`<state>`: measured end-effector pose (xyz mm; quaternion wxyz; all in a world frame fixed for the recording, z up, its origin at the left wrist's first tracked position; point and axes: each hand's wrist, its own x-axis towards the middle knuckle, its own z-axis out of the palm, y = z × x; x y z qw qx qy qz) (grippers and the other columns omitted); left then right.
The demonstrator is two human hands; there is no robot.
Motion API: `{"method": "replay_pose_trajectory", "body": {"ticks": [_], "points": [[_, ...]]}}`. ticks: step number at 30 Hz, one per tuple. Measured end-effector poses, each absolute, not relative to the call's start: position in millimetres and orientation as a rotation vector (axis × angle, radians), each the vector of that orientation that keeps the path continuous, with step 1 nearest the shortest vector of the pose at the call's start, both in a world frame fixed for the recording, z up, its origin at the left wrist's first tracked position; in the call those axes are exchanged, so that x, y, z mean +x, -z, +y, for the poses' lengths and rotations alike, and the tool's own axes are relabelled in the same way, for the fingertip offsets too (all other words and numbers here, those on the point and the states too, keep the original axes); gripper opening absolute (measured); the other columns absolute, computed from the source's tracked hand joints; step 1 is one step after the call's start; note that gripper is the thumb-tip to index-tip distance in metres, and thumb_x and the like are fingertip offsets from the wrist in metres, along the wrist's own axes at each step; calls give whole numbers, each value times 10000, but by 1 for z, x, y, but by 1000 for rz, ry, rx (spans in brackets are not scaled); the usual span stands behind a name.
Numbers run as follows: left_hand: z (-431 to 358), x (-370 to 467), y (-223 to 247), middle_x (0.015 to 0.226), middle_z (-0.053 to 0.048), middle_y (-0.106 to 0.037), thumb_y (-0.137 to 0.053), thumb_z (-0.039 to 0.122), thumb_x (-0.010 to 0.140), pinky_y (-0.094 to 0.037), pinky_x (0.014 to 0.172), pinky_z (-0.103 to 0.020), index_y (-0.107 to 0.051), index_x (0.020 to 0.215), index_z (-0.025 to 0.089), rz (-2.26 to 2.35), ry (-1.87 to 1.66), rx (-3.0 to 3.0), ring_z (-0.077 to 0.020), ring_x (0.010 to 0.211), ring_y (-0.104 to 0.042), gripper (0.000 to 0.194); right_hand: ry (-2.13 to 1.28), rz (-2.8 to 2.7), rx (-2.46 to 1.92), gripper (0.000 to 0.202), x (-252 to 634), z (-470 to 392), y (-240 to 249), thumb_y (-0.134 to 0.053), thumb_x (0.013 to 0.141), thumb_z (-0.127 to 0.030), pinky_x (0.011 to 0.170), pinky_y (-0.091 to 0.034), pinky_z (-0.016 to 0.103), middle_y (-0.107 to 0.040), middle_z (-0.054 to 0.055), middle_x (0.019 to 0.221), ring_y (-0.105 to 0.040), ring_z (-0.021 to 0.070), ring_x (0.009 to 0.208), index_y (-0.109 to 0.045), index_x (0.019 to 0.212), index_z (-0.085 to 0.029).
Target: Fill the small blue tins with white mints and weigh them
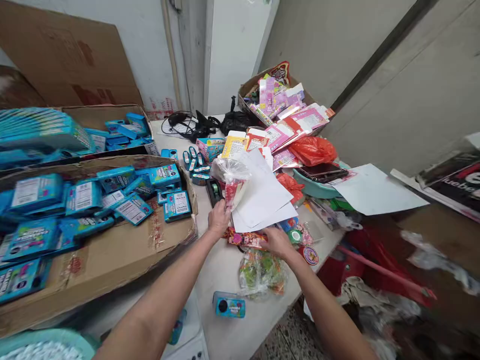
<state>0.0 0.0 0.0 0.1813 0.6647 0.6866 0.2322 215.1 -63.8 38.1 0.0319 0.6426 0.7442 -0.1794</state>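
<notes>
My left hand is closed at the lower end of a clear plastic bag with red and white printing in it. My right hand closes on the right end of a red and orange printed packet. Loose white paper sheets lie between and above the hands, covering part of what is under them. Nearer to me are a clear bag of green and orange wrapped pieces and one small blue box. Some fingertips of both hands are hidden.
Cardboard boxes of blue packs stand at left. Flattened pink and yellow cartons, a red plastic bag and a teal basin crowd the back right. A tape dispenser sits behind my left hand. The table edge runs along the right.
</notes>
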Motion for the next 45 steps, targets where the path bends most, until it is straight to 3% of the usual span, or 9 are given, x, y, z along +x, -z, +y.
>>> {"method": "replay_pose_trajectory", "body": {"ticks": [7,11,14,22,26,30,35,38,45], "points": [[0,2,0,977,-67,-638,-451,227,875,-405,733,-267,-591,964,197,1920,-676,1826,-194,903,-594,169,572,2434,1938,205,203,-68,-34,-545,864,-310,760,-445,266,-706,39,948,-628,188,879,-702,975,-237],[-1,0,-2,1004,-67,-641,-447,222,877,-410,761,-267,-587,976,196,1882,-666,1836,-196,931,-590,174,-6,2504,2163,330,191,-52,-29,-526,882,-249,998,-336,412,-571,127,1283,-462,286,1216,-605,1197,-192],[-1,1,-5,1019,-69,-636,-428,229,888,-415,780,-270,-576,1014,197,1877,-634,1836,-194,948,-585,198,73,2359,2059,378,183,-39,-19,-557,863,-229,1052,-229,529,-489,113,1393,-339,332,1328,-567,1240,-200],[-2,14,-17,1089,-63,-622,-392,277,909,-415,788,-267,-558,1073,205,1811,-514,1865,-190,980,-586,245,104,2397,2056,342,190,-28,-28,-484,913,-282,936,-388,358,-550,103,1331,-508,237,1168,-570,1230,-185],[-3,21,-20,1085,-47,-627,-408,316,908,-412,752,-256,-564,1070,224,1738,-484,1875,-181,969,-593,243,-128,2368,2127,295,198,-29,-31,-540,866,-221,926,-368,412,-558,118,1316,-455,299,1196,-621,1147,-178],[-1,26,-21,1025,-40,-638,-406,297,900,-410,704,-259,-570,1073,236,1699,-471,1896,-186,931,-601,246,-103,2381,2032,239,204,-38,-26,-537,858,-218,912,-356,410,-627,104,1214,-500,276,1122,-650,1067,-198],[1,26,-19,1015,-36,-633,-409,292,893,-404,670,-259,-577,1072,239,1707,-490,1902,-187,889,-606,251,-484,2169,2583,462,221,-44,-39,-507,860,-324,935,-319,451,-424,175,1411,-398,333,1214,-503,1286,-145],[-1,23,-17,1026,-37,-629,-407,283,897,-406,687,-251,-580,1083,234,1711,-493,1915,-180,891,-602,258,-335,1830,2898,535,232,-31,-52,-512,850,-339,891,-337,461,-521,228,1282,-456,349,1136,-458,1319,-88],[9,31,-17,1051,-43,-635,-395,292,908,-410,714,-257,-581,1098,240,1705,-474,1937,-193,947,-598,271,55,1719,2935,305,239,16,-66,-561,836,-275,851,-351,399,-659,156,1004,-548,278,981,-636,1094,-130]]}}
